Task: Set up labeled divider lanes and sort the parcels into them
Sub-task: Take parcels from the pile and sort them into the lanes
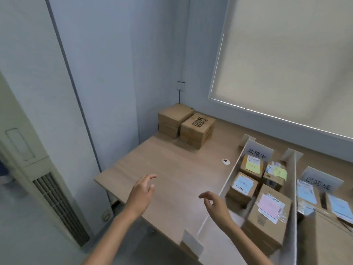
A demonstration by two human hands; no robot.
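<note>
Above the counter (172, 165), I see left grip (142, 190) and right grip (215, 205) hovering, both loosely open, holding nothing; divider (232, 174) just right of the right grip, parcels (242, 186) beyond it, stacked boxes (196, 129) ahead.

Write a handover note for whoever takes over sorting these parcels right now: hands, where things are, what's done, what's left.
Hands: left hand and right hand are both open and empty, over the table.
Set up: dividers are standing and two label cards are up.
Done: four parcels lie in the lane by the first card, with more parcels in the next lane.
Left: two stacks of plain boxes at the table's far corner, probably still to sort.
</note>
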